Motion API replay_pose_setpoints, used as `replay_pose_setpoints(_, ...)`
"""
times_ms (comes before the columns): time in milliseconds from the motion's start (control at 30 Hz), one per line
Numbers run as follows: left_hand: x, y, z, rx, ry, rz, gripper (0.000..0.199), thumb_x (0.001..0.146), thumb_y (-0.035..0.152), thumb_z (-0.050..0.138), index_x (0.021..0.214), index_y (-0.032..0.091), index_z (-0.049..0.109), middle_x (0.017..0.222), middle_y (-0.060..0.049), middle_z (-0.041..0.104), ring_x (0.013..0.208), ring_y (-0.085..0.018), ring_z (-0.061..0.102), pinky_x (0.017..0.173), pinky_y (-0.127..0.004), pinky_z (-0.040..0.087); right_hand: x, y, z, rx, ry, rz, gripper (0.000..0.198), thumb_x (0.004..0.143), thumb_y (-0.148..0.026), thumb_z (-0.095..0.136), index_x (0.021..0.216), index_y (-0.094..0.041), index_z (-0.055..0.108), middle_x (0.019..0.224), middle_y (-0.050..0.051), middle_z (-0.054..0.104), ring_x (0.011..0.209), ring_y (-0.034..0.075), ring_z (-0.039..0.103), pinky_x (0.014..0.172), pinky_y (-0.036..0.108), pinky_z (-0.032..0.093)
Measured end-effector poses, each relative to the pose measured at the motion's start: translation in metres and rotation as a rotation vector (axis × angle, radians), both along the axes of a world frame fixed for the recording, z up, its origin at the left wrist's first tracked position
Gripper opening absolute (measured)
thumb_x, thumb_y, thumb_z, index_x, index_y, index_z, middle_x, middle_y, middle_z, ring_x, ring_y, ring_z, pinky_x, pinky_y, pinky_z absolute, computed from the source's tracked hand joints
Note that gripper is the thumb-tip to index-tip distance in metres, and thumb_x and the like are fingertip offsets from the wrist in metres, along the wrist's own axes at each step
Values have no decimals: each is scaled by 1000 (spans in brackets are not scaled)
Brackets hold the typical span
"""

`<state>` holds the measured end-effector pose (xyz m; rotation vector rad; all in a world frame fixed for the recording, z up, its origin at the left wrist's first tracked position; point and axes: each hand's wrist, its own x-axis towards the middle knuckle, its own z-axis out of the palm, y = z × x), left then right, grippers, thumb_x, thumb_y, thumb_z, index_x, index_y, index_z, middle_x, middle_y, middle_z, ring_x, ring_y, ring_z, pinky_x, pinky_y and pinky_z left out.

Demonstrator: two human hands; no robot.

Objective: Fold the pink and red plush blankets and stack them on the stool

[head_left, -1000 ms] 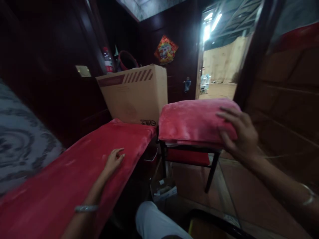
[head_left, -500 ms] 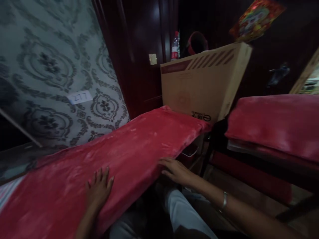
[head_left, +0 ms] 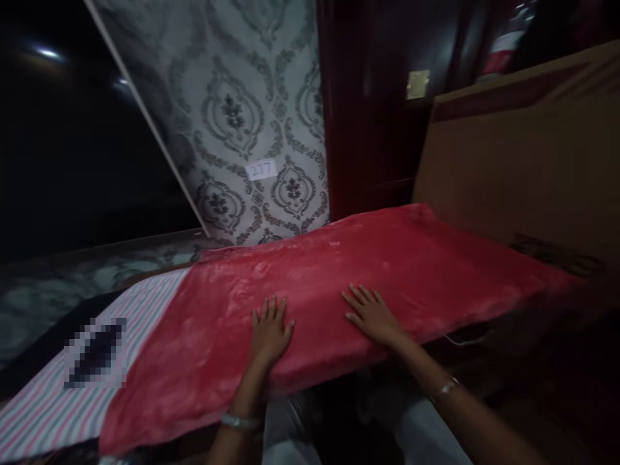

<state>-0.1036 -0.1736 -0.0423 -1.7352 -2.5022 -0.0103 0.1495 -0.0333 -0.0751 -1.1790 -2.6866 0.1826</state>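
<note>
A red plush cover (head_left: 310, 271) lies spread over a long, low surface in front of me, its near edge hanging down a little. My left hand (head_left: 270, 332) rests flat on it near the middle, fingers spread. To the right, my right hand (head_left: 372, 316) also lies on the red cover with its fingers apart. Neither hand grips anything. At the cover's left end, a striped cloth (head_left: 150, 303) in white, pink and grey extends from beside it, with a blurred-out dark patch on top.
A large cardboard box (head_left: 513, 155) stands behind the cover's right end, with a red-labelled bottle (head_left: 504, 51) beyond it. At the back left is a big dark screen (head_left: 87, 142). Patterned wallpaper carries a paper label (head_left: 261, 169) marked 277.
My view has swung left, bringing the dark screen and more striped cloth into sight. My right hand has moved from the cover's near edge onto its top; the left stays flat on it.
</note>
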Motion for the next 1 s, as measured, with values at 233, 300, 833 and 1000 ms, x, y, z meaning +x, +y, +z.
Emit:
replay_pose_setpoints(233, 3, -9, -5, 92, -84, 86, 70, 95, 52, 42, 156, 18, 33, 165, -15, 24, 153, -30, 19, 124, -55, 16, 0, 8, -24, 99, 2, 5, 60, 97, -49, 33, 152, -28, 44, 161, 9, 37, 148, 32, 33, 117, 61, 26)
replay_pose_setpoints(300, 4, -10, -6, 114, -97, 138, 73, 94, 57, 42, 155, 18, 35, 164, -18, 24, 153, -33, 19, 123, -59, 14, 0, 8, -27, 131, 30, 20, 60, 96, -49, 32, 150, -28, 46, 159, 9, 40, 146, 32, 36, 115, 62, 28)
replay_pose_setpoints(833, -2, -17, -8, 76, -193, 102, 77, 92, 66, 37, 157, 24, 32, 167, -14, 20, 154, -36, 13, 121, -65, 11, 4, 13, -36, 126, -59, 30, 70, 93, -51, 24, 152, -21, 44, 160, 11, 38, 146, 35, 36, 114, 57, 32)
replay_pose_setpoints(1000, -58, -53, 2, 58, -149, 259, 72, 95, 60, 36, 157, 26, 29, 167, -9, 21, 154, -34, 13, 121, -65, 11, 7, 24, -54, 170, -4, 46, 72, 91, -55, 24, 150, -22, 47, 158, 11, 42, 144, 36, 39, 111, 57, 35)
